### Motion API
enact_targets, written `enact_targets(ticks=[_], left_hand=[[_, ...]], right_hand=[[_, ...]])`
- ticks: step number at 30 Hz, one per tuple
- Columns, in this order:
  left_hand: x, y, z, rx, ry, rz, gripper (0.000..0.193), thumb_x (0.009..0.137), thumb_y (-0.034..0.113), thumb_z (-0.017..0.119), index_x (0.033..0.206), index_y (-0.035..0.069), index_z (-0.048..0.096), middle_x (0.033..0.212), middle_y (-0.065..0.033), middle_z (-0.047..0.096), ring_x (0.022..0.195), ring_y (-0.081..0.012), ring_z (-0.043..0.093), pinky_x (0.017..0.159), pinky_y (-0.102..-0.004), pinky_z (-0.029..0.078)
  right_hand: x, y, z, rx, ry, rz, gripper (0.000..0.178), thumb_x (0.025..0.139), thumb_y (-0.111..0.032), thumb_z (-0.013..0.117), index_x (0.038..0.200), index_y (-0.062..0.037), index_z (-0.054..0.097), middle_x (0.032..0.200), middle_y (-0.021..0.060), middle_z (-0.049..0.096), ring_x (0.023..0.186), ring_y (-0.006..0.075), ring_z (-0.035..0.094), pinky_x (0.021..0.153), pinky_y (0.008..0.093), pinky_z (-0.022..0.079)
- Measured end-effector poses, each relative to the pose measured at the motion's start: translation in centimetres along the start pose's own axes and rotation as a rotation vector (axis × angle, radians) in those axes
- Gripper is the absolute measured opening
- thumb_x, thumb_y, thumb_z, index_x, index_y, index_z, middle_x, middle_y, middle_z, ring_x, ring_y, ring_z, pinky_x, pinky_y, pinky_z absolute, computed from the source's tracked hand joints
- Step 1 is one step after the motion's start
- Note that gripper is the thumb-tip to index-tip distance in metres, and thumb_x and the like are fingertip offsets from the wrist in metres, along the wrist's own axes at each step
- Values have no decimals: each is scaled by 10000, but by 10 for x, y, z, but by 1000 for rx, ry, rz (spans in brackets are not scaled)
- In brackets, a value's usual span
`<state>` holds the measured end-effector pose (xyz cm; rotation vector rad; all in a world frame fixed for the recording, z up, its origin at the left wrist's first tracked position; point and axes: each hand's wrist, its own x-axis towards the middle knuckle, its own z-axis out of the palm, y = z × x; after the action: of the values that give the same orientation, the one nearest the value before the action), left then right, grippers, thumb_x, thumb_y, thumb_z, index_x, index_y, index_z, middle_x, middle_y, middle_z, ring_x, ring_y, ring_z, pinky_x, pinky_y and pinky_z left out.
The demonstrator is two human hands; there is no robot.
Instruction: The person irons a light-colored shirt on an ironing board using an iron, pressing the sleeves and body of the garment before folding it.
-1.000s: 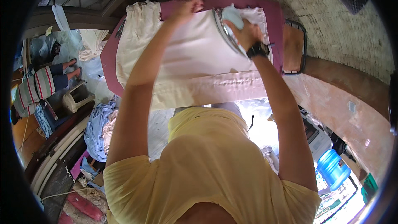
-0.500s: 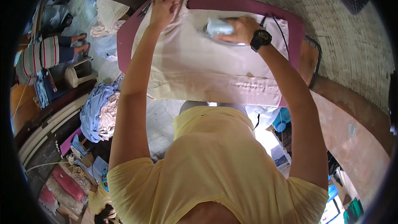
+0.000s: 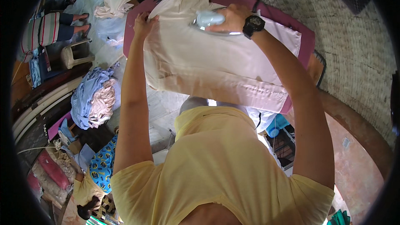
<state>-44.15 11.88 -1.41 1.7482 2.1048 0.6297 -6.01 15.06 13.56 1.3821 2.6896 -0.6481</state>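
Observation:
A cream-pink garment point(image 3: 196, 54) lies spread over a maroon ironing board point(image 3: 284, 16), its near edge hanging over the board's front. My right hand point(image 3: 233, 18) is closed round the handle of a light blue clothes iron point(image 3: 209, 18), which rests on the cloth near the far side. At the board's left end, my left hand point(image 3: 144, 24) pinches the garment's left edge between thumb and fingers. Bunched folds of the same cloth lie at the far edge, between the two hands. The iron's soleplate is mostly hidden by my hand.
To the left sits a heap of blue and pink clothes point(image 3: 93, 100). A beige plastic stool point(image 3: 75, 55) stands beyond it, near a person in a striped garment point(image 3: 41, 33). Another person point(image 3: 98, 175) is at the lower left. A woven mat wall point(image 3: 333, 37) rises at the right.
My left hand has moved down and left from the bunched cloth to the garment's left edge. The iron has shifted left and slightly farther away. My view has turned a little.

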Motion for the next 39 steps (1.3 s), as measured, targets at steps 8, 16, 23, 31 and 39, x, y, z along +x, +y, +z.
enact_targets(ticks=[8, 16, 23, 31, 39], left_hand=[[0, -4, 4, -4, 3, -42, 553, 730, 589, 765, 1024, 128, 685, 989, -103, 618, 940, -311, 621, 763, -471, 493], [8, -14, 17, -54, 22, 44, 573, 736, 576, 762, 1069, 115, 694, 1001, -127, 625, 933, -324, 614, 779, -460, 491], [12, -37, 18, -37, 46, 94, 604, 722, 582, 777, 1009, 60, 678, 902, -140, 612, 818, -315, 597, 708, -437, 476], [5, -27, 10, 34, 29, 26, 699, 723, 644, 739, 1053, 36, 636, 990, -159, 593, 973, -362, 578, 807, -506, 460], [-48, 123, 20, 189, 409, 338, 494, 906, 442, 638, 1218, 74, 533, 1199, -168, 538, 1100, -376, 501, 908, -527, 393]], right_hand=[[20, 20, -14, -25, -26, 107, 783, 670, -790, 653, 1148, -173, 723, 1038, 134, 717, 1078, 292, 622, 964, 406, 490], [22, 18, -22, -13, -127, -70, 786, 708, -813, 586, 1102, -149, 732, 949, 127, 731, 938, 316, 683, 837, 421, 541], [37, -38, 6, -76, -70, -110, 856, 823, -839, 355, 1048, -107, 738, 1001, 205, 698, 985, 372, 665, 860, 475, 530], [-43, 84, -76, 93, -84, 298, 935, 819, -867, 280, 993, -70, 737, 831, 154, 713, 770, 284, 705, 739, 408, 561], [-259, 182, -98, 231, 263, 749, 784, 780, -789, 555, 855, -25, 713, 604, 69, 653, 575, 182, 683, 592, 322, 557]])
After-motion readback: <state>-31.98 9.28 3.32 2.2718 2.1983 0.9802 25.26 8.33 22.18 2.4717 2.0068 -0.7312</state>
